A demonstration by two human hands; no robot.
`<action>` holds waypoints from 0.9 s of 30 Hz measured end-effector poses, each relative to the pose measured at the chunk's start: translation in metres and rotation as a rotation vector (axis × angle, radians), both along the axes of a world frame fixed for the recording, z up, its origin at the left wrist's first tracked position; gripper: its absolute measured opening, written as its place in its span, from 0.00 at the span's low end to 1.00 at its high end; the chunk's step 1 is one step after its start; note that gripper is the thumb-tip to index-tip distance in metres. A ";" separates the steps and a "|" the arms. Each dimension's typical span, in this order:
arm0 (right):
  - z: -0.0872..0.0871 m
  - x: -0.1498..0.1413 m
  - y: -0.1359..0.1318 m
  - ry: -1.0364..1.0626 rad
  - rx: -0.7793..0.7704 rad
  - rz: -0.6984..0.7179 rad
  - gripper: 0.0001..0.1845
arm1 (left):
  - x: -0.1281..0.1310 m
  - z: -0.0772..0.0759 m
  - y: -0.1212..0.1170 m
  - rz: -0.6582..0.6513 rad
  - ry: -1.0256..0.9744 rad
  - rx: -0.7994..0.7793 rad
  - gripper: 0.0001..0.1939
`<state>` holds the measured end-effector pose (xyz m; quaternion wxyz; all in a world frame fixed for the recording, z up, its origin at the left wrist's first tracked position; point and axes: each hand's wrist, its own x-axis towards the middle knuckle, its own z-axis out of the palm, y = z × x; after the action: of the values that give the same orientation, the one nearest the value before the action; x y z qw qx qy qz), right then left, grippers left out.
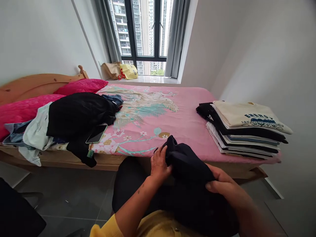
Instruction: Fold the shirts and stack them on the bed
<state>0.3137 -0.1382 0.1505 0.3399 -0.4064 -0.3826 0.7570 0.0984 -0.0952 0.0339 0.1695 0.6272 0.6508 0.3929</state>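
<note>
Between both hands (160, 163) (224, 182), crumpled black cloth (187, 168)

Two hands (160, 163) on one black garment (187, 168), two pink pillows (81, 86), two bags (128, 71), one smartphone (96, 134), one folded clothes stack (243, 128)

We held a black garment (187, 168) with our left hand (160, 164) and our right hand (222, 181), in front of our body. On the pink bed sheet (182, 141), a stack of folded shirts (243, 130) was lying at the right side, and a heap of clothes (79, 115) was at the left, with a smartphone (96, 133) touching it.
</note>
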 end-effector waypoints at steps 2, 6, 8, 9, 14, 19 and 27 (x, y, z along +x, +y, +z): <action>0.005 0.011 -0.006 -0.018 0.006 -0.070 0.32 | 0.001 -0.012 0.003 -0.027 -0.084 -0.098 0.35; -0.001 0.041 -0.010 -0.112 0.024 -0.177 0.35 | -0.022 -0.044 -0.006 -0.038 -0.699 -0.379 0.23; -0.009 0.052 -0.011 -0.161 0.013 -0.188 0.37 | -0.037 -0.053 -0.014 -0.036 -0.909 -0.485 0.16; -0.013 0.055 -0.011 -0.175 0.000 -0.202 0.39 | -0.043 -0.054 -0.018 -0.040 -0.952 -0.506 0.15; -0.027 0.053 -0.015 -0.108 -0.054 -0.306 0.41 | -0.060 -0.040 -0.034 -0.052 -1.489 -0.579 0.13; -0.020 0.053 -0.018 -0.104 -0.060 -0.260 0.40 | -0.059 -0.031 -0.035 0.098 -1.815 -0.717 0.11; -0.027 0.062 -0.020 -0.141 -0.046 -0.209 0.42 | -0.075 -0.024 -0.042 -0.432 -2.095 -0.557 0.24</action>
<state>0.3754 -0.1586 0.1240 0.3798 -0.5039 -0.3436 0.6955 0.0232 -0.1368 0.0097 0.8373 0.0243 0.1274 0.5312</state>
